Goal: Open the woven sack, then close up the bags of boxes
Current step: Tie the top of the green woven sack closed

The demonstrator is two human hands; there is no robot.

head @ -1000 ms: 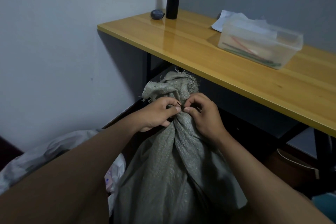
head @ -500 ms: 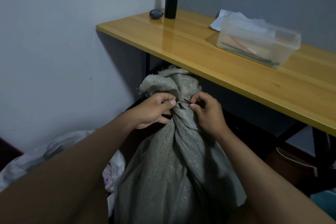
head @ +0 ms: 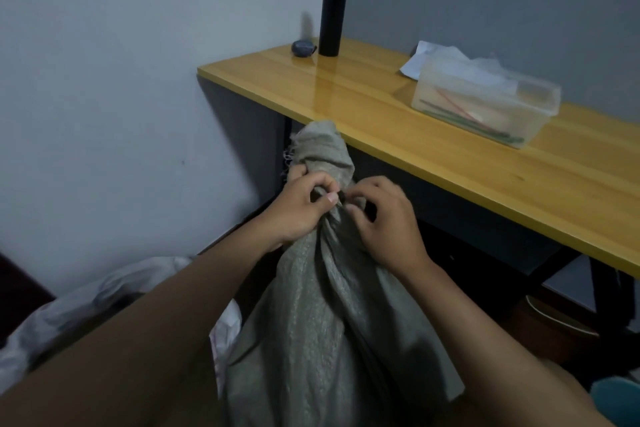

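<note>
1. Fingers of the left hand (head: pixel 300 210) curl round the gathered neck of the woven sack (head: pixel 329 305), thumb and forefinger pinching at the tie.
2. Right hand (head: pixel 384 218) pinches the same neck from the right, fingers bent.
3. Sack stands upright on its long axis, bunched mouth pointing up, just near of the wooden table (head: pixel 433 142).
4. White plastic bag (head: pixel 69 308) lies at its left.

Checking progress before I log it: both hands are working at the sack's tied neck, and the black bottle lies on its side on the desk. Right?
Not quite. The head view shows the black bottle standing upright on the desk. The left hand and right hand do work at the woven sack neck.
</note>
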